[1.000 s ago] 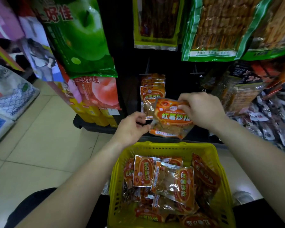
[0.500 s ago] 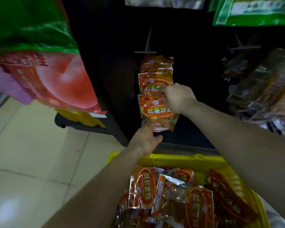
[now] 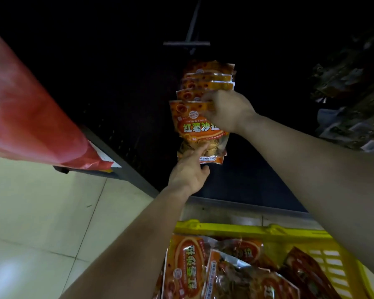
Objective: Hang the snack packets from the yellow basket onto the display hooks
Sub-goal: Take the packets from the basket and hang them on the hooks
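Observation:
An orange snack packet (image 3: 194,130) hangs at the front of a row of like packets (image 3: 207,78) against the dark display panel. My right hand (image 3: 227,111) pinches its top right corner. My left hand (image 3: 188,171) holds its bottom edge from below, thumb on the clear window. Above the row an empty metal hook with a crossbar (image 3: 187,43) sticks out. The yellow basket (image 3: 257,230) stands at the bottom right with several orange packets (image 3: 188,266) lying in it.
A large red bag (image 3: 30,126) hangs close at the left. Dark packets (image 3: 350,100) hang at the right edge. The rack's dark base (image 3: 125,171) runs diagonally across the pale tiled floor (image 3: 41,212) at the left.
The view has moved in closer to the display. The packet now sits at the front of the hanging row, with my right hand at its top and my left hand under its bottom edge.

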The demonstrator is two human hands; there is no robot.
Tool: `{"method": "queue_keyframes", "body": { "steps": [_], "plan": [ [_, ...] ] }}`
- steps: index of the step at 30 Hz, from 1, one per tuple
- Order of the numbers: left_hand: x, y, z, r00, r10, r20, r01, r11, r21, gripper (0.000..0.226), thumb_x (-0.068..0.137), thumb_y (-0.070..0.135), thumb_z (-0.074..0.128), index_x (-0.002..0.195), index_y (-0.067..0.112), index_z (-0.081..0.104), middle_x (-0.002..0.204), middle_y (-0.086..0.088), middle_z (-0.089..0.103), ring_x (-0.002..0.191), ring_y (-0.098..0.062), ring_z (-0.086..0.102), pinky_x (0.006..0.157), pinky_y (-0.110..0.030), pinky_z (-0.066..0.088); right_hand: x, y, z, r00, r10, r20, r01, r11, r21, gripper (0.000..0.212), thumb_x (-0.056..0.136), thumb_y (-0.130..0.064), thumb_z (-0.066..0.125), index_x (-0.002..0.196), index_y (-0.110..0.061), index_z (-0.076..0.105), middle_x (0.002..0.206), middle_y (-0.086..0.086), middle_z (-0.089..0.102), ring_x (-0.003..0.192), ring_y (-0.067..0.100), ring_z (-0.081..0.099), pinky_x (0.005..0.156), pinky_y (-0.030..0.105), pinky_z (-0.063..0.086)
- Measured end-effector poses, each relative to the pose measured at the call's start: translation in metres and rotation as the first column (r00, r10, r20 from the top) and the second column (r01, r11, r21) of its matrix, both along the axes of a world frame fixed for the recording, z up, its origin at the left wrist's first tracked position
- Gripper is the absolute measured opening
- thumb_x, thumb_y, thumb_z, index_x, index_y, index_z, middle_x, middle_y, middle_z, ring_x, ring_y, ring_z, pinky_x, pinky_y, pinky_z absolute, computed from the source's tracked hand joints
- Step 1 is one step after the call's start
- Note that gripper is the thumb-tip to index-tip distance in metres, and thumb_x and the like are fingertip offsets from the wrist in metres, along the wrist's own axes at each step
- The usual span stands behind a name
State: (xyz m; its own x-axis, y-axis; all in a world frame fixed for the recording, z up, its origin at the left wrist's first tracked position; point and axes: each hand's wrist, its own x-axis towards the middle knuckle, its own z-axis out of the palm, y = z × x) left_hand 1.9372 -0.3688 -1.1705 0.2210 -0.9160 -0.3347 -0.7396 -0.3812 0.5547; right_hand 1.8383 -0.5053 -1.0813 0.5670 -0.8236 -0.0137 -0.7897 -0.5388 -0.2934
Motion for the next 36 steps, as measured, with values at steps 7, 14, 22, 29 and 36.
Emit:
{"method": "queue_keyframes", "body": {
  "steps": [7,14,22,29,36],
  "plan": [
    [0.0,0.025,0.017,1.0,0.006,-0.029,-0.004,0.998,0.068,0.071,0.098,0.033,0.057,0.155,0.047,0.016,0.162,0.006,0.028,0.142,-0.02,0.038,0.112,-0.039,0.04,-0.026,0.023,0.014,0.999,-0.047,0.008,0.047,0.997,-0.058,0.073,0.088,-0.037,0.066,0.15,-0.021,0.034,0.149,0.008,0.043,0.136,0.031,0.037,0.109,0.048,0.036],
    [0.005,0.063,0.05,1.0,-0.015,0.012,0.015,0.999,0.043,0.065,0.096,0.031,0.058,0.153,0.042,0.03,0.153,0.0,0.042,0.135,-0.022,0.046,0.111,-0.037,0.041,-0.082,0.068,0.036,0.989,-0.145,-0.001,0.145,0.988,0.058,0.062,0.09,-0.033,0.064,0.147,-0.022,0.041,0.142,0.011,0.047,0.131,0.031,0.042,0.105,0.046,0.042],
    [-0.009,0.141,0.101,0.999,-0.019,0.05,0.019,1.0,0.001,0.06,0.094,0.031,0.062,0.15,0.024,0.042,0.142,-0.009,0.053,0.126,-0.025,0.054,0.106,-0.032,0.043,-0.143,0.161,0.061,0.982,-0.185,-0.034,0.188,0.974,0.129,0.053,0.09,-0.031,0.065,0.139,-0.021,0.05,0.134,0.009,0.052,0.125,0.033,0.047,0.102,0.046,0.044],
    [-0.044,0.206,0.076,0.997,-0.06,0.052,0.053,0.991,0.122,0.059,0.094,0.036,0.061,0.149,0.023,0.043,0.147,-0.008,0.051,0.131,-0.028,0.052,0.107,-0.034,0.043,-0.193,0.244,0.033,0.979,-0.202,0.018,0.195,0.965,0.176,0.036,0.092,-0.027,0.061,0.128,-0.022,0.058,0.12,0.001,0.055,0.116,0.025,0.053,0.091,0.04,0.049],
    [-0.072,0.224,0.035,0.989,-0.143,0.029,0.135,0.971,0.197,0.057,0.094,0.037,0.061,0.147,0.024,0.045,0.146,-0.009,0.051,0.13,-0.028,0.051,0.105,-0.035,0.043,-0.212,0.294,-0.033,0.893,-0.204,-0.4,0.379,0.822,0.425,0.055,0.087,-0.06,0.057,0.121,-0.017,0.054,0.115,0.011,0.064,0.108,0.036,0.063,0.08,0.041,0.051]
  ]
}}
